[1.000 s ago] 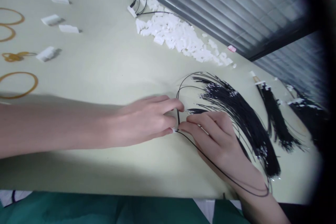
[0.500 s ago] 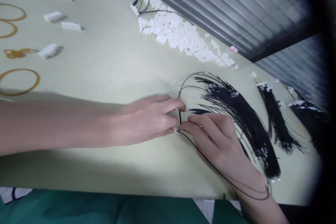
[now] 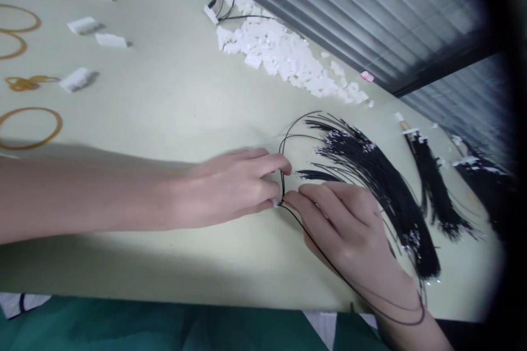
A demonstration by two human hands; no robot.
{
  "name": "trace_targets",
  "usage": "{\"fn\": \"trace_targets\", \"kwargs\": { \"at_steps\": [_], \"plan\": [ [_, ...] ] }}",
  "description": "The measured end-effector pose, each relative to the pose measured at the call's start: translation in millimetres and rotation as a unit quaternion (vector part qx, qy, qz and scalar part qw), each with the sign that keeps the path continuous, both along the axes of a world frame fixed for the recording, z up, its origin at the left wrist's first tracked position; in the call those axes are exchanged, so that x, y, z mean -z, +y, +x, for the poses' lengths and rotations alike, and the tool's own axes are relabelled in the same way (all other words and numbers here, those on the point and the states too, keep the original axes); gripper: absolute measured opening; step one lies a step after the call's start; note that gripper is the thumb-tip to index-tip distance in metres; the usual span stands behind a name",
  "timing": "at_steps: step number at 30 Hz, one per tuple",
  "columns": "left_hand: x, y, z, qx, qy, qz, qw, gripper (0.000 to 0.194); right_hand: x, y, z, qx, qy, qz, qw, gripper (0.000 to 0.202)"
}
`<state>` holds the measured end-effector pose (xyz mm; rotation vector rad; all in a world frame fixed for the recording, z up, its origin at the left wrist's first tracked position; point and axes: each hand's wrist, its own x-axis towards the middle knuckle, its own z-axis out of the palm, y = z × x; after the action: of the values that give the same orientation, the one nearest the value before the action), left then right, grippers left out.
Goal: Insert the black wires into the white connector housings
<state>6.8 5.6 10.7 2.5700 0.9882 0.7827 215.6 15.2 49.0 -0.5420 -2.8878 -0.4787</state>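
Between thumb and finger, my left hand (image 3: 251, 184) pinches a small white connector (image 3: 276, 203), mostly hidden by the fingertips. Thin black wires (image 3: 282, 175) run from the connector; one loops upward and another curves down over my right wrist. My right hand (image 3: 341, 225) is closed in a pinch beside the connector, its fingertips at a black wire. Just beyond the right hand lies a thick bundle of black wires (image 3: 382, 181) with shiny metal ends.
A heap of white connectors (image 3: 284, 55) lies along the table's back edge, near a wired connector (image 3: 211, 14). Rubber bands (image 3: 61, 125) and loose white pieces (image 3: 76, 80) are at the left. Another wire bundle (image 3: 432, 186) lies at the right.
My right hand has shifted slightly right and down, and the wire loop at its wrist has moved a little lower. My left hand has stayed in place.
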Motion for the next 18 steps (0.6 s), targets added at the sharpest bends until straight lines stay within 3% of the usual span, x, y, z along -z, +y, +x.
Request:
{"fn": "trace_targets", "kwargs": {
  "at_steps": [13,18],
  "plan": [
    [1.9,-0.4,0.2,0.001,-0.004,0.001,1.0,0.022,-5.6,1.6,2.1,0.035,0.011,-0.139,0.99,0.016],
    [1.9,0.1,0.5,0.0,-0.007,-0.001,1.0,0.023,-1.6,3.2,-0.4,0.053,0.029,-0.112,0.992,0.017]
  ]
}}
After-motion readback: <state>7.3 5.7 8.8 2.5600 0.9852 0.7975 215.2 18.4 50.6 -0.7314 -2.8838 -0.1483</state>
